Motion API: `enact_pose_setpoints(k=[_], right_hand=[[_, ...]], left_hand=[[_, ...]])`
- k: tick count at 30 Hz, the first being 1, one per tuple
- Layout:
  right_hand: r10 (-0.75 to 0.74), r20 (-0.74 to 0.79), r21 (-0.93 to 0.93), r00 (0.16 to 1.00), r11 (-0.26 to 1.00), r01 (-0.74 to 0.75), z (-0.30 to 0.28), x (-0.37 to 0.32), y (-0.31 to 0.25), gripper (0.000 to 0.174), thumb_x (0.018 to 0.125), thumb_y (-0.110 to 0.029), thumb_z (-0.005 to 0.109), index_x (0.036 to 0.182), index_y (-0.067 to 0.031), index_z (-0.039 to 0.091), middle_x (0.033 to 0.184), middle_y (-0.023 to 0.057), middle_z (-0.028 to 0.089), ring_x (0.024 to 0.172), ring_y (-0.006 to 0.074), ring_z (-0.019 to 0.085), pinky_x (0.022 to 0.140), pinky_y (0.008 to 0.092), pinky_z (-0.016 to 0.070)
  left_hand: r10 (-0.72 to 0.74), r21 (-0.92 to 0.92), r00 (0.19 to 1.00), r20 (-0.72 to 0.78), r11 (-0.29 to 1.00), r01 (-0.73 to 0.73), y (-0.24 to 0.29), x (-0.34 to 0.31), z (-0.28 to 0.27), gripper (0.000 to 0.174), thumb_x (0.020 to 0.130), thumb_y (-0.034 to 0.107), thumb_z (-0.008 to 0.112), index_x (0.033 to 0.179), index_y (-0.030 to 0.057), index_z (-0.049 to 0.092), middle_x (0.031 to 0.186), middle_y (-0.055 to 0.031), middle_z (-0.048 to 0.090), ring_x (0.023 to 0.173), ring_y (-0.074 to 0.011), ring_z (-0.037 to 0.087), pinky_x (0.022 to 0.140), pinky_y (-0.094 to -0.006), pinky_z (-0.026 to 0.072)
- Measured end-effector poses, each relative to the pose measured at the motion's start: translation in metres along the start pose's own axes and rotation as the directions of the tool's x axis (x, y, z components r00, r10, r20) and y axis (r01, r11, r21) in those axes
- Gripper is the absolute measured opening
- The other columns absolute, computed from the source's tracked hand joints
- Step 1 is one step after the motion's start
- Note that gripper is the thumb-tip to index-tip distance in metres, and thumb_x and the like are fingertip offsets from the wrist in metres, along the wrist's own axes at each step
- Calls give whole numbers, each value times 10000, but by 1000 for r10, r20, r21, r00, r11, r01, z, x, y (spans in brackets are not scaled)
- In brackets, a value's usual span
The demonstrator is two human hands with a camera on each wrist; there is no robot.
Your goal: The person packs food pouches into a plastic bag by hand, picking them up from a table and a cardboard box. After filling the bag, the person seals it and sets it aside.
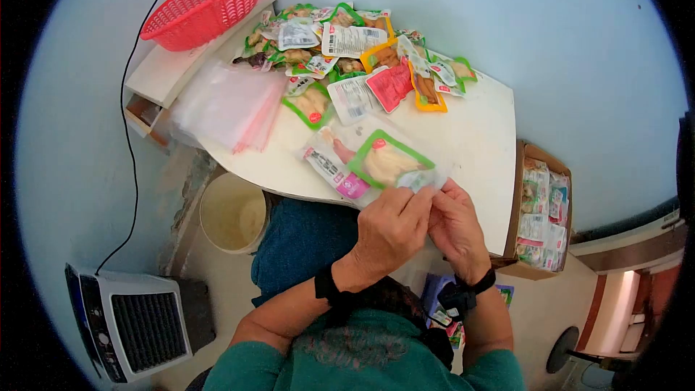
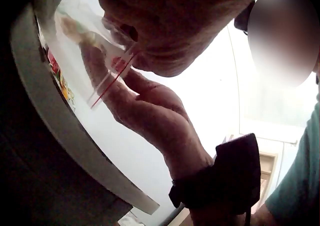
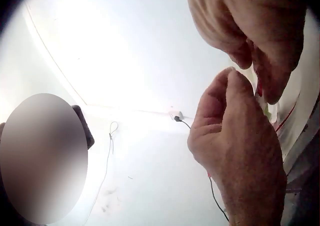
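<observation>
A clear zip bag (image 1: pixel 329 134) lies over the table's front edge, with a green-edged food packet (image 1: pixel 391 163) and a white-and-purple packet (image 1: pixel 337 174) inside. At its near end, my left hand (image 1: pixel 389 233) and right hand (image 1: pixel 457 230) pinch the bag's edge side by side. The left wrist view shows the bag's red seal line (image 2: pixel 107 90) between my left hand (image 2: pixel 175 28) above and right hand (image 2: pixel 150 113) below. In the right wrist view, my right hand (image 3: pixel 255 28) is above my left hand (image 3: pixel 240 146), fingertips close together; the bag is mostly hidden.
Many food packets (image 1: pixel 351 41) are piled at the table's back. Stacked empty bags (image 1: pixel 224 105) and a red basket (image 1: pixel 206 7) are at the left. A carton of packets (image 1: pixel 517 235) stands right of the table, a bucket (image 1: pixel 232 213) below left.
</observation>
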State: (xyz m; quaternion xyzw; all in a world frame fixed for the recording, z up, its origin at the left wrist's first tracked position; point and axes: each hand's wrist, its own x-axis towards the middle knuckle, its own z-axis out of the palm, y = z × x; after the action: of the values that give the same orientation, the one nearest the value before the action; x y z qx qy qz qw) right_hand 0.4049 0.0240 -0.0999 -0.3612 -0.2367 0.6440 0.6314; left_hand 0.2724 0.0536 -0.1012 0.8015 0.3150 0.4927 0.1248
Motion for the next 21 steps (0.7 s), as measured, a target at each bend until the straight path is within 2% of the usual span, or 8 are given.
enact_pose_setpoints(k=[6,9,12,15,18,21], right_hand=[[-41,30,-27,999,999,42,5,26,11,327,1000,-100,483,1307,12,489,1171,96,618,1026,174,623,882,307,526],[-10,-9,9,1000,1000,10,13,37,12,338,1000,-127,504,1306,15,490,1130,93,622,970,163,628,845,298,530],[-11,-20,3,1000,1000,11,25,43,9,314,997,-162,531,1256,15,525,1047,73,638,859,136,620,755,274,527],[-31,-17,-137,999,990,28,17,51,15,281,972,-238,593,1166,-35,586,942,-3,619,778,77,561,682,227,469],[-32,-86,-161,996,987,18,25,50,14,219,974,-247,592,1075,-53,609,866,-20,600,728,63,526,620,218,434],[-23,-141,-231,990,973,-10,9,63,25,236,980,-205,570,1107,-10,605,877,17,626,717,86,562,615,221,464]], left_hand=[[4,-21,1000,-24,1000,-4,-3,2,1,253,776,55,709,1027,49,680,745,-93,574,647,-283,589,548,-374,488],[2,-26,1000,-31,1000,-3,-3,2,0,242,777,50,712,1017,49,681,741,-91,578,644,-279,589,547,-371,488],[-4,-21,1000,-26,1000,3,-6,1,1,229,780,45,712,1007,50,682,736,-93,580,631,-280,588,545,-373,489],[-26,-23,999,-25,999,26,-7,2,1,221,782,41,712,1002,48,683,733,-99,583,622,-285,592,541,-377,488],[-30,-37,999,-30,999,29,-7,3,1,224,781,38,712,1004,47,684,734,-105,587,624,-291,600,539,-379,489],[-30,-40,999,-27,999,29,-6,3,2,228,780,35,711,1005,48,685,740,-107,593,635,-294,608,544,-377,493]])
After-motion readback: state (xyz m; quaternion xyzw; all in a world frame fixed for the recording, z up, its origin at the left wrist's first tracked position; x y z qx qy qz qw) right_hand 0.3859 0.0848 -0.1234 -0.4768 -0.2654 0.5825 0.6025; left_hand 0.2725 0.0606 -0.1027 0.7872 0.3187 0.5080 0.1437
